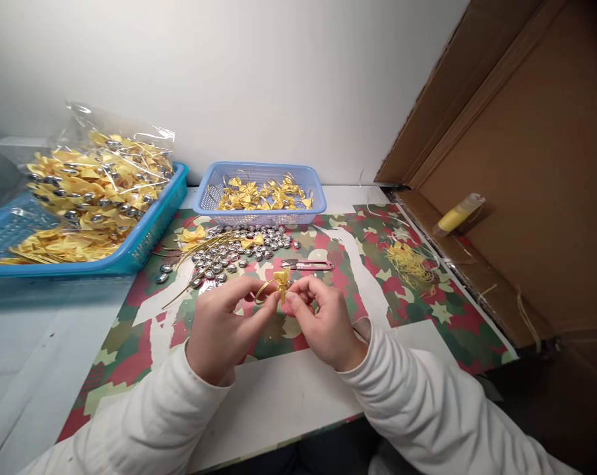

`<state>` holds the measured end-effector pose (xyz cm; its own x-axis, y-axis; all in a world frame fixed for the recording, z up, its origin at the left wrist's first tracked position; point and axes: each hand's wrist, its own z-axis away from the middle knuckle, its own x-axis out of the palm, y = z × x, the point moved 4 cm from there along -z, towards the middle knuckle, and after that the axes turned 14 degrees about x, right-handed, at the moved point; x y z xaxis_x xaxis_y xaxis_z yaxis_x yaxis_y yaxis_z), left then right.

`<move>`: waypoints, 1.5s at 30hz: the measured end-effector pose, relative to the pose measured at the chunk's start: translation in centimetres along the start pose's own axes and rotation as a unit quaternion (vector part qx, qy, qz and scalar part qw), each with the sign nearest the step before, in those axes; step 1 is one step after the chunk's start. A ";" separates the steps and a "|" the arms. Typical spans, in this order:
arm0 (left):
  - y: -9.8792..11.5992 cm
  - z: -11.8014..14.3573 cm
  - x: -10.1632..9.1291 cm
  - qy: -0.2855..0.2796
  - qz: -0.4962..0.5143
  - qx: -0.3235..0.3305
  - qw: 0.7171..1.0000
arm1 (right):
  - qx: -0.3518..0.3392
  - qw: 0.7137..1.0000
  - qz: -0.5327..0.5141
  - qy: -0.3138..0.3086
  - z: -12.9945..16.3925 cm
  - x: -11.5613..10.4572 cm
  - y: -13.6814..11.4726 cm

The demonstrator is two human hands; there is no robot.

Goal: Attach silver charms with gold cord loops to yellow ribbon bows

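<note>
Between my two hands, above the front middle of the patterned sheet, is a yellow ribbon bow (282, 280) with a looped gold cord (261, 292). My left hand (232, 323) pinches the bow and its cord from the left. From the right, my right hand (322, 318) has thumb and forefinger closed at the bow's edge; a small part there is hidden by the fingertips. Just beyond lie pink-handled thread snips (308, 264). Silver bells (223, 257) are scattered behind my left hand, with loose gold cords (199, 257) and another yellow bow (251, 241) among them.
A blue basket (259, 218) with yellow bows stands at the back. On the left, a larger blue basket (152, 232) carries a clear bag (105, 175) of bows with bells. Yellow thread scraps (411, 264) lie right, near a cardboard wall (516, 145) and a yellow-filled tube (459, 214).
</note>
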<state>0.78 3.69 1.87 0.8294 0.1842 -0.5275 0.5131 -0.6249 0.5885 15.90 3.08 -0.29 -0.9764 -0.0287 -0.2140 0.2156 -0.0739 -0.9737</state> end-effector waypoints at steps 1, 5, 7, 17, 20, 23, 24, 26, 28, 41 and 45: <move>0.1 -0.1 -0.1 -0.001 -0.011 0.015 1.000 | 0.002 1.000 -0.001 0.000 0.0 0.0 0.0; 0.3 -0.2 -0.3 0.000 -0.024 0.035 0.999 | 0.001 1.000 0.002 0.006 0.0 -0.1 0.0; 0.3 -0.3 -0.3 0.002 -0.024 0.028 0.999 | -0.005 1.000 0.006 0.011 0.0 -0.1 -0.1; 0.1 0.2 0.1 0.014 0.005 -0.043 0.999 | -0.019 0.999 0.019 0.021 0.1 0.1 -0.1; 0.2 0.2 0.1 0.017 0.007 -0.039 0.999 | -0.022 0.999 0.018 0.024 0.2 0.1 -0.1; 0.3 0.2 0.0 0.017 0.002 -0.022 1.000 | -0.026 0.999 0.018 0.025 0.2 0.1 -0.1; 0.4 0.1 0.0 0.016 -0.002 -0.013 1.000 | -0.027 0.999 0.017 0.025 0.2 0.1 -0.1; 0.5 0.0 0.0 0.015 -0.012 0.001 1.000 | -0.028 0.999 0.017 0.023 0.2 0.1 -0.1; 0.7 -0.2 0.0 0.016 -0.022 0.004 1.000 | -0.029 0.999 0.020 0.022 0.2 0.1 -0.1; -0.2 0.1 0.4 0.014 0.088 -0.165 0.982 | -0.031 0.999 0.035 0.028 0.3 0.2 0.0; -0.1 0.2 0.5 0.022 0.115 -0.183 0.976 | -0.025 0.998 0.037 0.033 0.3 0.1 0.0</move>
<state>1.14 3.71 1.43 0.9366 0.1073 -0.3335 0.3497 -0.3427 0.8719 15.76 2.80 -0.29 -0.9569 0.0336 -0.2884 0.2877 -0.0242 -0.9574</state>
